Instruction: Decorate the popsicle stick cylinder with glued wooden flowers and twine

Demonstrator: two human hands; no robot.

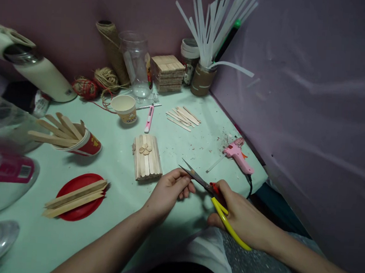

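My right hand [239, 216] grips scissors [204, 185] with yellow and red handles, their blades slightly apart and pointing up and left. Close to the blades, my left hand [168, 191] is closed in a pinch. A tiny brownish bit shows by the blades, but what the left fingers hold is too small to make out. Just beyond that hand lies a craft-stick piece [148, 161], faced with side-by-side sticks and bearing a small wooden flower [145, 149]. Thin wooden sticks [184, 117] are spread in a loose pile farther back.
A pink glue gun [239, 156] rests at right, among scraps. Behind are a pink cutter [149, 119], a paper cup [124, 108], stacked stick squares [168, 72] and a jar of glue sticks [203, 80]. Leftward are a stick-filled cup [91, 144] and a red plate [81, 217].
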